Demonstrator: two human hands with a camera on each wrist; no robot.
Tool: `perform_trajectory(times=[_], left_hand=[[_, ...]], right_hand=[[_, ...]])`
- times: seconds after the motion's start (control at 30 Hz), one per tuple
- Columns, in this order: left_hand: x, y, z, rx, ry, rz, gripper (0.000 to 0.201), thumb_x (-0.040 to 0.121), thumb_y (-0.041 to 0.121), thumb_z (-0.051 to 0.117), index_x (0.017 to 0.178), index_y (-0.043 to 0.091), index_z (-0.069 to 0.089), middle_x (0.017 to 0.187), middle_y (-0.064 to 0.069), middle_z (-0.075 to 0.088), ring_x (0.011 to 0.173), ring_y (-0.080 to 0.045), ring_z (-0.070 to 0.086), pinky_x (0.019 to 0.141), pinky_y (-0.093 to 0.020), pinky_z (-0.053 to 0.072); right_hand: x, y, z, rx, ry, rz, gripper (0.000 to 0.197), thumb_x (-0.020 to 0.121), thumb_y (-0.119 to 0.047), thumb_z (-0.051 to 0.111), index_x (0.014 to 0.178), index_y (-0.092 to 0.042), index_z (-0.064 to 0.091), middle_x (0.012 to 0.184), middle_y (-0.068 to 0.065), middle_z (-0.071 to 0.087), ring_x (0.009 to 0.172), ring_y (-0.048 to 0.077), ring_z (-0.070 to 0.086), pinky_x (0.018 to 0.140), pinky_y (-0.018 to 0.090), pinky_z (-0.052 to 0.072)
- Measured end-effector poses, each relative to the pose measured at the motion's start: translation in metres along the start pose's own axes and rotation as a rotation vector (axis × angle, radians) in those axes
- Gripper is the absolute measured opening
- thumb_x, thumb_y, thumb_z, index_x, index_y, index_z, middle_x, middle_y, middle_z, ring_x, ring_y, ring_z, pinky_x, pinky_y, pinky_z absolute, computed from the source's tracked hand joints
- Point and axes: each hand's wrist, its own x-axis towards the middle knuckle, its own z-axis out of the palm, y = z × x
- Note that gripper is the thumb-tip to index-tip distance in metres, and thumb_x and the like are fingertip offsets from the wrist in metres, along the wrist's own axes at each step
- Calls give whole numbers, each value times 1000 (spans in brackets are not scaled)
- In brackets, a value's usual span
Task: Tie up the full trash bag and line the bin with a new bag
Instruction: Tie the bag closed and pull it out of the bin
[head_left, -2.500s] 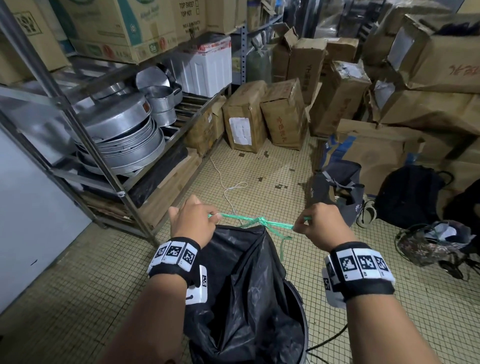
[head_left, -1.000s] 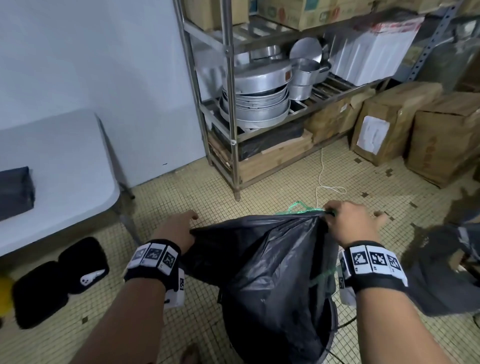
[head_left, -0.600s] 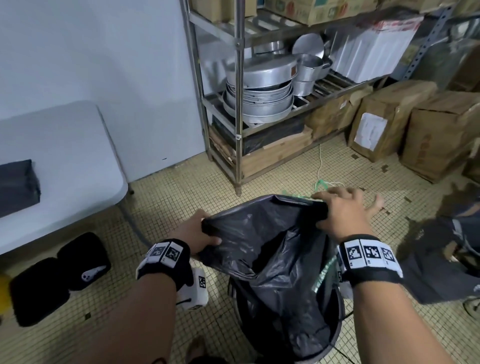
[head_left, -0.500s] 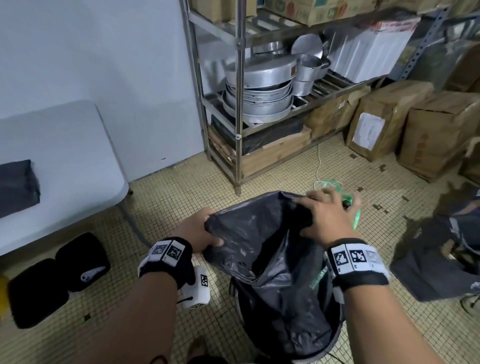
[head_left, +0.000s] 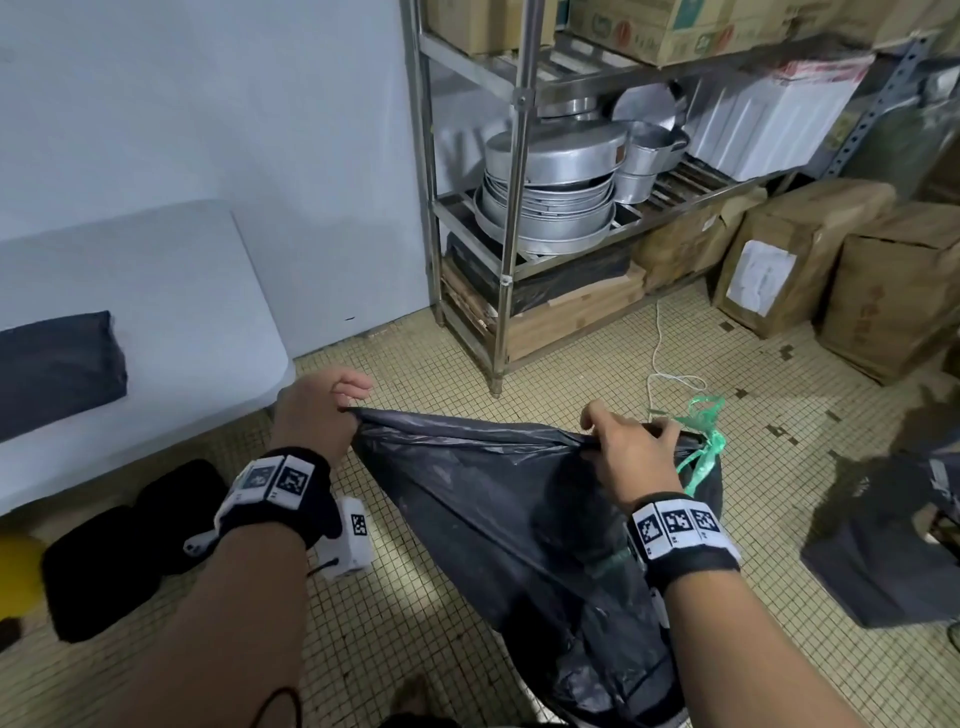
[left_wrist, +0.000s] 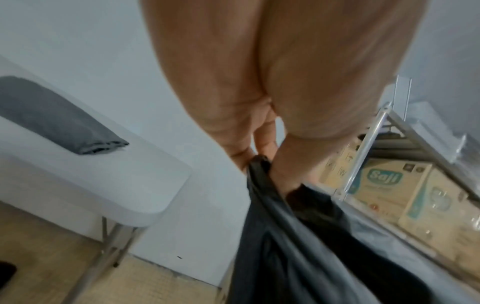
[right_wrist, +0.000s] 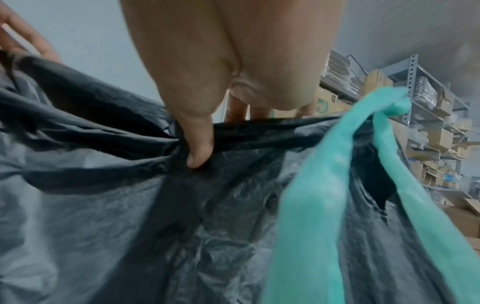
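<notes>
A black trash bag (head_left: 509, 499) hangs stretched between my two hands above the bin (head_left: 670, 719), whose rim just shows at the bottom edge. My left hand (head_left: 317, 410) pinches the bag's left top corner (left_wrist: 255, 162). My right hand (head_left: 623, 447) pinches the top hem further right, thumb pressed into the plastic (right_wrist: 194, 152). A green drawstring (head_left: 701, 436) hangs knotted at the bag's right corner, and it fills the right wrist view as green loops (right_wrist: 324, 195). The bag's lower part sinks into the bin.
A white folding table (head_left: 171, 322) with a folded dark cloth (head_left: 57, 364) stands at left. Black cases (head_left: 114, 540) lie under it. A steel rack (head_left: 514, 208) of metal pans stands ahead, cardboard boxes (head_left: 800, 249) to the right, a dark bag (head_left: 893, 545) on the tiled floor.
My hands have spread apart, pulling the bag's top edge taut and wide. The left hand moved up and left. The green drawstring now hangs free beyond my right hand.
</notes>
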Motion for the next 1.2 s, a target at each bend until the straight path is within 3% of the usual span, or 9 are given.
perform_trajectory(times=[0.17, 0.27, 0.37, 0.5, 0.7, 0.8, 0.87, 1.0, 1.2], left_hand=[[-6, -25, 14, 34, -84, -322, 5, 85, 18, 70, 88, 18, 66, 87, -5, 71, 77, -24, 70, 64, -28, 51], [-8, -25, 18, -290, -164, -515, 18, 82, 5, 77, 94, 8, 63, 82, -20, 71, 51, -22, 69, 50, -30, 57], [-3, -23, 10, -358, -200, -518, 31, 77, -6, 77, 101, 8, 65, 85, -21, 69, 54, -23, 67, 46, -29, 55], [8, -20, -16, -339, -200, -445, 34, 71, -15, 73, 93, 10, 71, 78, -14, 71, 45, -15, 63, 43, -23, 50], [13, -39, -51, -259, -56, -322, 33, 73, -1, 56, 80, 24, 76, 60, -2, 69, 53, -18, 59, 61, -30, 51], [12, -43, -55, -206, -283, -250, 27, 80, 16, 72, 104, 29, 71, 82, 9, 69, 78, -12, 63, 75, -30, 51], [3, -37, -46, -58, -415, -78, 53, 73, 45, 80, 121, 34, 61, 109, 18, 61, 101, -4, 57, 91, -31, 45], [-20, -24, -11, 112, -401, 314, 69, 74, 61, 72, 135, 34, 54, 128, 17, 59, 120, -8, 53, 110, -43, 37], [-19, -27, -1, 21, -371, 454, 22, 97, 19, 60, 118, 28, 61, 100, 5, 70, 77, -16, 65, 70, -40, 58]], right_hand=[[11, -2, -9, -67, -14, -9, 25, 82, -11, 52, 97, -31, 50, 80, -8, 65, 85, 18, 65, 101, 51, 23], [20, -8, -12, -98, -85, 16, 30, 84, -13, 54, 105, -34, 53, 91, -7, 67, 99, 21, 61, 102, 55, 21], [26, -21, -9, -44, -164, -39, 57, 77, -39, 74, 125, -42, 44, 118, -10, 63, 116, 21, 53, 104, 57, 16], [25, -58, 3, 5, -175, -202, 87, 63, -52, 83, 132, -49, 28, 125, -11, 59, 119, 19, 49, 106, 56, 10], [21, -111, 25, 67, -139, -425, 46, 84, -38, 68, 119, -41, 39, 104, -9, 69, 99, 20, 59, 103, 48, 27], [25, -123, 26, 114, -154, -423, 25, 92, -32, 61, 112, -36, 48, 93, -5, 72, 88, 21, 65, 97, 40, 38], [28, -125, 23, 152, -152, -410, 23, 92, -29, 61, 114, -35, 54, 94, -3, 74, 85, 22, 67, 91, 37, 47], [30, -127, 15, 249, -164, -380, 21, 94, -29, 59, 113, -36, 54, 92, 1, 75, 82, 25, 68, 75, 34, 55], [34, -118, 1, 289, -155, -326, 33, 90, -32, 68, 119, -32, 52, 101, -2, 75, 92, 22, 69, 83, 36, 55]])
